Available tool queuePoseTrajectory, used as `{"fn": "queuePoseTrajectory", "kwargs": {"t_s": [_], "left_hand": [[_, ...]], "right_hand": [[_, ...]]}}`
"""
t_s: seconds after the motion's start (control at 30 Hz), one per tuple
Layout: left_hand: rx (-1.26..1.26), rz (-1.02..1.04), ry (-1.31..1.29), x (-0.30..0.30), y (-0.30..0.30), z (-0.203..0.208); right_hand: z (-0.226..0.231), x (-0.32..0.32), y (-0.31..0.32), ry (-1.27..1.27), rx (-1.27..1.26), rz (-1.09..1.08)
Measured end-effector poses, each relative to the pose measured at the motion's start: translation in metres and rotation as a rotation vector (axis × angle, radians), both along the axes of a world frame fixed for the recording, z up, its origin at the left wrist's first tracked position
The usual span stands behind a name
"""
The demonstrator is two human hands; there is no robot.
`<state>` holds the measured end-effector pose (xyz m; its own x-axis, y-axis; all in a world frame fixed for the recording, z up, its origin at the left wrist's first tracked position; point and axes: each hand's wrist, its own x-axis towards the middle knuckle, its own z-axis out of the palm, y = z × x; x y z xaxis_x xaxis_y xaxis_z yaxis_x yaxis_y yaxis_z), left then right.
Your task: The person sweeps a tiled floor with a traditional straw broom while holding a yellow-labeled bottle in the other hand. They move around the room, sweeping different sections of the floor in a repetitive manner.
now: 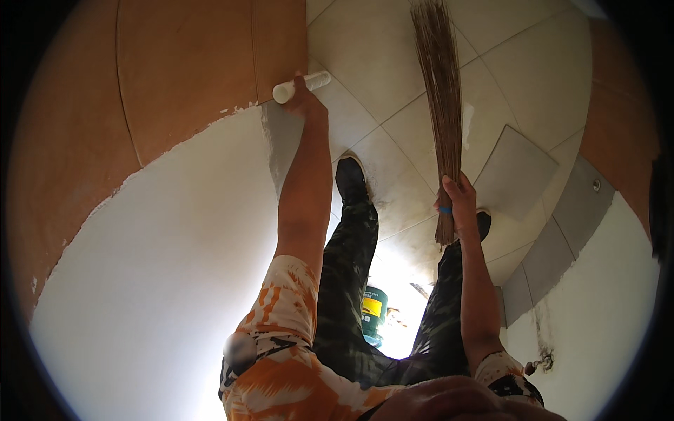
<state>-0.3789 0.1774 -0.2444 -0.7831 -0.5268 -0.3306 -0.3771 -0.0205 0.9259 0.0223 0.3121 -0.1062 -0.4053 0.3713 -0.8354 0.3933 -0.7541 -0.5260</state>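
Brown and stiff-bristled, the stick broom is clamped in the fingers of the right hand over pale square floor tiles, while the left hand grips a smooth white cylinder beside terracotta-coloured panels bordering white wall.

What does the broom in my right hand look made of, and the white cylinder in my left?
Broom: probably dried plant stems, matte brown, judging by the thin, stiff strands. White cylinder: perhaps plastic, given its smooth, slightly glossy look; paper is possible.
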Motion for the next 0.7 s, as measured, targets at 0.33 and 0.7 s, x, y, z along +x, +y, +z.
{"fn": "queuePoseTrajectory", "kwargs": {"t_s": [0.33,0.7], "left_hand": [[-0.019,0.023,-0.139,0.011,-0.005,0.02],[-0.033,0.009,0.001,0.036,-0.005,0.022]], "right_hand": [[0.003,0.006,-0.001,-0.014,-0.032,0.011],[-0.001,0.009,-0.002,-0.001,-0.027,0.028]]}}
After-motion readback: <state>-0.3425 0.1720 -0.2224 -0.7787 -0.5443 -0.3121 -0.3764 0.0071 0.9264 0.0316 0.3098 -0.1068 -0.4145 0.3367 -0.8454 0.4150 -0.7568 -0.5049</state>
